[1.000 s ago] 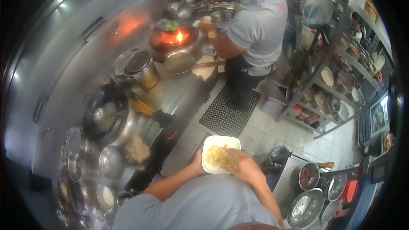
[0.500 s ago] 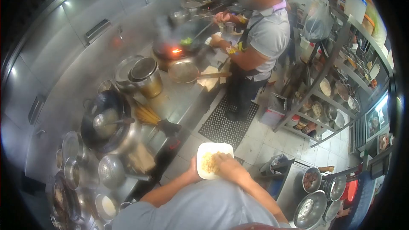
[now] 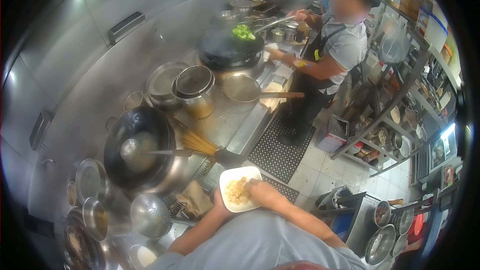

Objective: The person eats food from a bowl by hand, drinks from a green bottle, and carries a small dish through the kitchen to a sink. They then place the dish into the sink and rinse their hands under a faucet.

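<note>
A white square plate [image 3: 227, 176] with rounded corners is held in front of my body. My left hand [image 3: 220, 204] grips its left edge from the side and below. Yellowish crumbly food [image 3: 235, 191] lies in the middle of the plate. On the right side, my right hand [image 3: 263, 194] reaches over the rim, its fingers bent together into the food; the fingertips are partly hidden. Just beyond the plate, a bundle of thin wooden sticks [image 3: 199, 142] with a dark wrapped end rests on the counter.
To the left, a large black wok [image 3: 140, 167] holds a ladle [image 3: 131, 149]. A perforated skimmer [image 3: 150, 215] lies nearer. Ahead, a co-worker [image 3: 345, 45] lifts greens [image 3: 243, 32] over another wok [image 3: 232, 52]. Metal bowls [image 3: 381, 244] stand at right; a rubber mat [image 3: 280, 150] covers floor.
My view has shifted, and the plate now sits slightly left, nearer the counter. My right hand has drawn toward the plate's right edge. The co-worker has raised the greens; the flame no longer shows.
</note>
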`<state>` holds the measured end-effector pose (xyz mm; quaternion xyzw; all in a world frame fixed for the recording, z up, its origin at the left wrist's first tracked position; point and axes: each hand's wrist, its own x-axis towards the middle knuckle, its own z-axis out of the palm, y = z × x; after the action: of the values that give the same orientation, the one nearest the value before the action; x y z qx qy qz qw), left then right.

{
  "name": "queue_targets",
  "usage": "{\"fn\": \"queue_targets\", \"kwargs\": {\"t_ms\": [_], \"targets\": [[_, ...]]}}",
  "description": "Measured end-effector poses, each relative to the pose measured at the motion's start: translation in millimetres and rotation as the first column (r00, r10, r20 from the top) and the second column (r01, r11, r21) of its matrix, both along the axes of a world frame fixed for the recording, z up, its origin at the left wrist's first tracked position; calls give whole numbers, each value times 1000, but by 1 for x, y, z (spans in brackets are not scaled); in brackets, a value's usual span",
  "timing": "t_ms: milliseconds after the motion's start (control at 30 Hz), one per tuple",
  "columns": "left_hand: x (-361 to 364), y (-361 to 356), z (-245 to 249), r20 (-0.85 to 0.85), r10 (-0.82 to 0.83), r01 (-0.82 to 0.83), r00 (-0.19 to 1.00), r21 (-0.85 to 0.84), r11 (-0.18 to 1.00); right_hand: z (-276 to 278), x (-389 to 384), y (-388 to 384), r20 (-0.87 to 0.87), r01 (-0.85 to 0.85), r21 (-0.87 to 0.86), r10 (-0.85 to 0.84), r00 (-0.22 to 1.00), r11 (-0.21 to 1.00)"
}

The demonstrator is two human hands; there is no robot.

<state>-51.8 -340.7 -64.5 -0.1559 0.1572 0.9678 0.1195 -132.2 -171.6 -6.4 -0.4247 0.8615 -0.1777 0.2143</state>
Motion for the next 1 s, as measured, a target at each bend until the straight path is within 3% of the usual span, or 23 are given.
{"fn": "queue_targets", "kwargs": {"t_ms": [67,133,267,367,467,567,633,767,867,1000], "targets": [[6,-9,-1,-19,6,-7,1000,-56,998,-1,-2,-11,88,-2,6,2,996,1000],[8,-10,-12,-54,50,-50,997,0,999,12,-7,-16,192,16,-16,-13,981,1000],[9,-6,-53,-9,225,-225,974,-66,972,16,0,-33,128,-28,-31,32,991,999],[15,-14,-19,-143,155,-134,977,149,980,-1,5,-43,32,-72,-49,74,997,996],[17,-14,-2,-73,157,-143,985,168,975,-17,-3,-45,80,-76,-37,79,994,996],[8,-14,-16,-21,144,-144,989,11,990,-7,-15,-41,209,37,-48,-26,978,998],[4,-16,-21,-35,113,-113,993,22,993,24,-19,-39,324,180,-25,-163,932,983],[-2,-16,-2,-52,64,-61,997,61,996,28,-21,-35,333,206,-41,-181,925,978],[-6,-15,-5,-111,51,-75,992,-225,971,2,-22,-36,298,182,-63,-156,942,981],[-2,-16,-12,-117,72,-84,990,-101,991,-1,-16,-34,289,189,-56,-165,943,980]]}}
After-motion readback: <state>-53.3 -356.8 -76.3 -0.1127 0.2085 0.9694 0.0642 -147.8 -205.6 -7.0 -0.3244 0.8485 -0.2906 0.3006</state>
